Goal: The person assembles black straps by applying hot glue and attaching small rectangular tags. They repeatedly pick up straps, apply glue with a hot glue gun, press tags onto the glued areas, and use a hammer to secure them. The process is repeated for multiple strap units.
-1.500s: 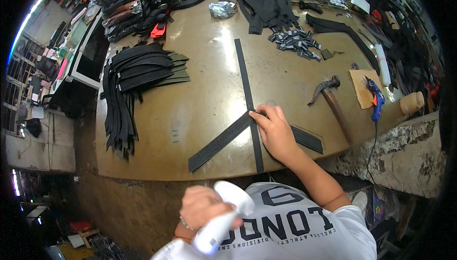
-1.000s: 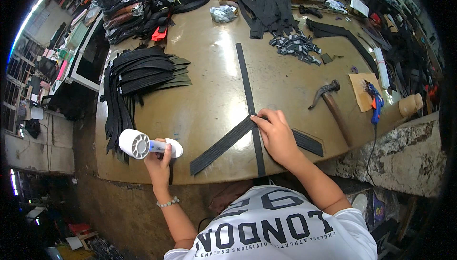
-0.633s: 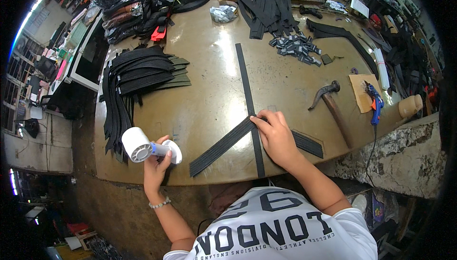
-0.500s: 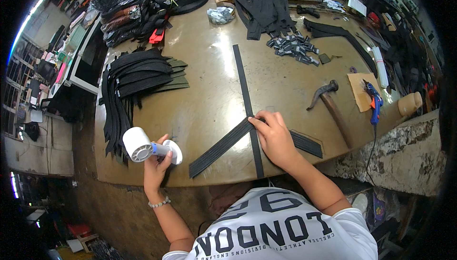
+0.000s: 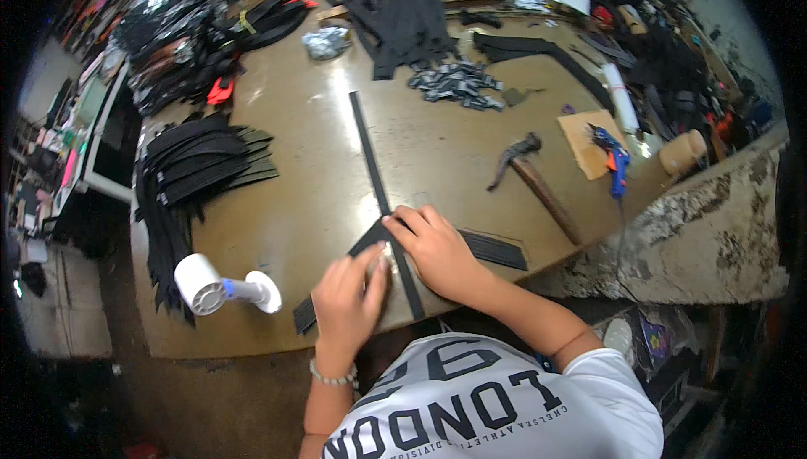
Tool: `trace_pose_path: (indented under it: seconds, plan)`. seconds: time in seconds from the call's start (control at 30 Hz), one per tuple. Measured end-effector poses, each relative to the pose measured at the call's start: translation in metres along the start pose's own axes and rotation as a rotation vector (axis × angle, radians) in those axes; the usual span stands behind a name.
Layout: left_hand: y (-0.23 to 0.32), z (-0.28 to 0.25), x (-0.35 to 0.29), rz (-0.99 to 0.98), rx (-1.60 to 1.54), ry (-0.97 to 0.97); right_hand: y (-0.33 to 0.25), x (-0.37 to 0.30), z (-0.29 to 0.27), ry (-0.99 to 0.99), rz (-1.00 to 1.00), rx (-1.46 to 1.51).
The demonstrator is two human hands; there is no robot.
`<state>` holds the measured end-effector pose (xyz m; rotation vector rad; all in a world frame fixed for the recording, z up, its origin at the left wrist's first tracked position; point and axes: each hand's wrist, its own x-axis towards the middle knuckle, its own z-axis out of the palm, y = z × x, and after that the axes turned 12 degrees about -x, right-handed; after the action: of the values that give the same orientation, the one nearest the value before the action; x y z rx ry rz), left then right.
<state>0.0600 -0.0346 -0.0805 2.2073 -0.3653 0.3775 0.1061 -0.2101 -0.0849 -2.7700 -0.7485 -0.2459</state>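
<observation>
A narrow black strip point(image 5: 367, 150) runs up the table and crosses a wide ribbed black strap. The strap folds into an upside-down V, with its right leg point(image 5: 494, 250) showing beyond my right hand point(image 5: 433, 253). My right thumb and fingertips press together on the fold where strip and strap meet. Over the strap's left leg point(image 5: 304, 314), my left hand point(image 5: 349, 295) is slightly blurred. Its thumb and index finger are a little apart beside the crossing, with no held thing visible. A white handheld fan point(image 5: 227, 289) lies on the table to the left.
A hammer point(image 5: 545, 198) and a blue glue gun point(image 5: 618, 165) on brown card lie to the right. Beyond are a heap of small dark buckles point(image 5: 458, 85) and a pile of black straps point(image 5: 402, 26). Stacked black straps point(image 5: 197, 160) sit at left.
My left hand has let go of the white fan, now on the table, and moved right to the strap. My right hand stays at the crossing. The whole view has shifted.
</observation>
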Motion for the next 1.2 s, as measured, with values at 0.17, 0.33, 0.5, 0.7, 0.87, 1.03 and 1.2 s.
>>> trace_pose_path:
  seconds: [0.17,0.33,0.5,0.7,0.87,1.03,1.2]
  plan:
    - [-0.009,0.014,0.023,-0.065,0.074,-0.122,0.106,-0.056,-0.078,0.483,0.801,0.171]
    - [-0.014,0.015,0.017,-0.069,0.013,-0.096,0.263,-0.12,-0.078,0.158,1.279,-0.557]
    - [-0.019,0.017,0.017,-0.059,-0.038,-0.028,0.3,-0.139,-0.063,0.406,1.225,-0.418]
    - [-0.023,0.018,0.016,-0.049,-0.045,-0.012,0.244,-0.104,-0.093,0.404,1.046,-0.389]
    - [-0.024,0.019,0.015,-0.048,-0.05,-0.011,0.136,-0.047,-0.11,0.369,0.663,0.299]
    - [-0.026,0.02,0.015,-0.031,-0.032,-0.006,0.067,0.001,-0.082,-0.08,0.185,0.462]
    - [-0.026,0.019,0.016,-0.026,-0.061,0.012,0.066,0.024,-0.058,-0.109,0.158,0.449]
